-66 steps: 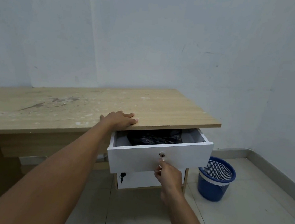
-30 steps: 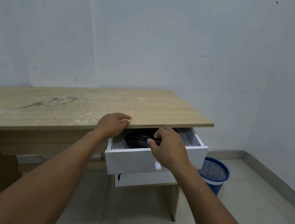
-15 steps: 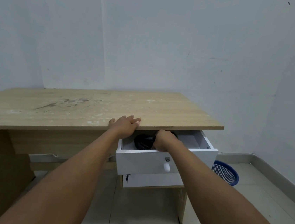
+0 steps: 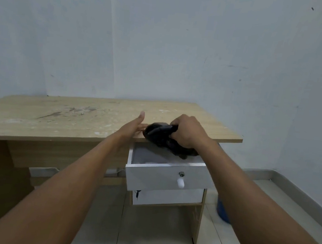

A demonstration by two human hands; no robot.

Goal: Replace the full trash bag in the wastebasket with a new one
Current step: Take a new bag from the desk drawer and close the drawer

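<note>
The right hand holds a crumpled black bag, its fingers curled round it, just above the open drawer. The left hand lies open and straight-fingered on the worktop edge, beside the bag. The blue wastebasket stands on the floor, well below the fingers and mostly hidden. The new bag seems fetched; unfolding it and lining the wastebasket remain.

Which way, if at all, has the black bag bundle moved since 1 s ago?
Yes: up. The black bag bundle lay inside the drawer; now the right hand grips it above the drawer, level with the desk front edge.
</note>
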